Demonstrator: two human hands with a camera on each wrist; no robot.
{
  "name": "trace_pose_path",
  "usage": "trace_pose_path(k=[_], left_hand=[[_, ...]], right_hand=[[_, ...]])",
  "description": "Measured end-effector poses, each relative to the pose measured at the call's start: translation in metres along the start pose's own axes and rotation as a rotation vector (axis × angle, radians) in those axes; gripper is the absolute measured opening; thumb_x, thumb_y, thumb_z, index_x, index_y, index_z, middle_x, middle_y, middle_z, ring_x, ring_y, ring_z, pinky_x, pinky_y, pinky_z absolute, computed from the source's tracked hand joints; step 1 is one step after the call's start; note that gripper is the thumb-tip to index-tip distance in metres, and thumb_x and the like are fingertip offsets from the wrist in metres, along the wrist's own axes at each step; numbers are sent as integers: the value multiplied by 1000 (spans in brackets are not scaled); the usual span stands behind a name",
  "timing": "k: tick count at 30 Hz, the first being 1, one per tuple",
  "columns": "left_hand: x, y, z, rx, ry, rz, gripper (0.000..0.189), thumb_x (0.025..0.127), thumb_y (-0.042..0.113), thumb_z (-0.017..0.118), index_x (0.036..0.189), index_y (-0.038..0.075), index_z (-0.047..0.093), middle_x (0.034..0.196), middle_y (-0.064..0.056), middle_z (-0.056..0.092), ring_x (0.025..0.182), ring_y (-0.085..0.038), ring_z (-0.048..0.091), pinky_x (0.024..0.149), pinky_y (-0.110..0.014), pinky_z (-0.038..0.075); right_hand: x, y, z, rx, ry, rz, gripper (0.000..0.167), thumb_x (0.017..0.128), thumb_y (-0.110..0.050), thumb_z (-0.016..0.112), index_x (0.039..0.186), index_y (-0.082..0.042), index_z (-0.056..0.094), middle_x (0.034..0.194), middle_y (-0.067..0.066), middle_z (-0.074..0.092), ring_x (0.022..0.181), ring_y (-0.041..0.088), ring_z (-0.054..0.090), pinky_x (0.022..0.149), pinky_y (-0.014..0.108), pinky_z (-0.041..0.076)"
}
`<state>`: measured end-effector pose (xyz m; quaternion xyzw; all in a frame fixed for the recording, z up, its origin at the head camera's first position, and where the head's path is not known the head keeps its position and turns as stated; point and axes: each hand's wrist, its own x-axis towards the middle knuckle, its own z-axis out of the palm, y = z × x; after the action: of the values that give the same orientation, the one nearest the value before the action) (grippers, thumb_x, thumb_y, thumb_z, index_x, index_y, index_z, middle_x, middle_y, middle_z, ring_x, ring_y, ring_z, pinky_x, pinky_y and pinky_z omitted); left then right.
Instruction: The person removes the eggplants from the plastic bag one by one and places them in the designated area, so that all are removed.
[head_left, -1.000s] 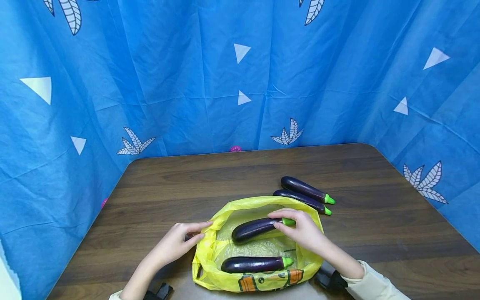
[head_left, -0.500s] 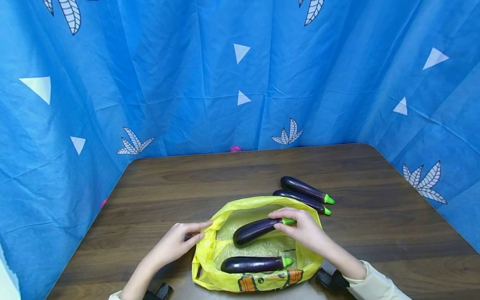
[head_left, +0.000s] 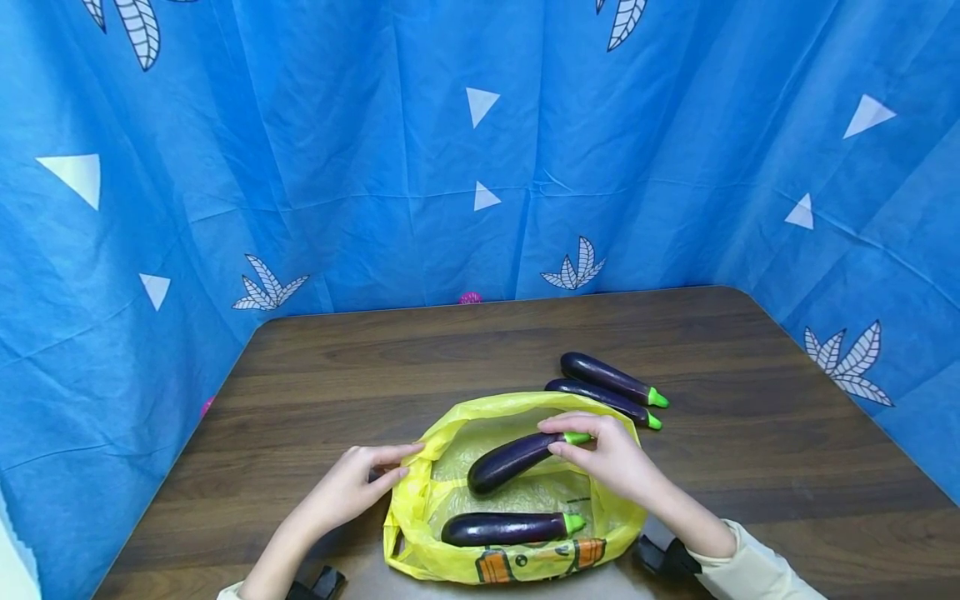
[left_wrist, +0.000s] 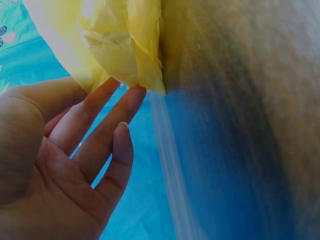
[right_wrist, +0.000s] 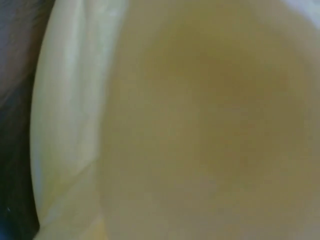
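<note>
A yellow plastic bag (head_left: 408,508) stands wide open on the table, with an orange print on its front. My left hand (head_left: 352,483) holds its left rim with thumb and fingertips; in the left wrist view the left hand (left_wrist: 75,150) has its fingertips at the yellow film. Inside the mouth, my right hand (head_left: 611,454) grips an eggplant (head_left: 506,465) near its green stem, its body tilted down to the left. A second eggplant (head_left: 502,529) lies along the bag's front side. Yellow film fills most of the right wrist view, blurred.
Behind the bag, two more eggplants lie side by side on the wooden table (head_left: 390,367): a far eggplant (head_left: 603,377) and a nearer eggplant (head_left: 600,398) partly hidden by the rim. A blue patterned curtain (head_left: 360,167) hangs along the table's back and sides.
The eggplant in my right hand has shifted slightly right, its stem end a little higher. My left hand and the bag have stayed in place.
</note>
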<state>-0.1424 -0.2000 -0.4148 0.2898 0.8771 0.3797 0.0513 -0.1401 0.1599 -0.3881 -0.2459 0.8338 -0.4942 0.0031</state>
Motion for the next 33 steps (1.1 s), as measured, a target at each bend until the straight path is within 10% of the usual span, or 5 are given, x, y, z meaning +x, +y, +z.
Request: trace_pose_path(k=[22,33], left_hand=[[0,0,0,3,-1,-8,34,94,14,59,128,11,60,123,-3,59,98,-10,59,75,-28,50],[0,-1,0,11,1,-3,34,93,13,59,127,11,61,123,-4,60,93,-8,60,72,-27,50]], right_hand=[[2,-8,-14,43,50,73,27,87,-15,68,113,-6,68,116,10,62,75,15,61,51,25,47],[1,-10,-22,82,129,46,26,87,-13,68,112,-5,69,117,10,62,98,17,59,66,27,52]])
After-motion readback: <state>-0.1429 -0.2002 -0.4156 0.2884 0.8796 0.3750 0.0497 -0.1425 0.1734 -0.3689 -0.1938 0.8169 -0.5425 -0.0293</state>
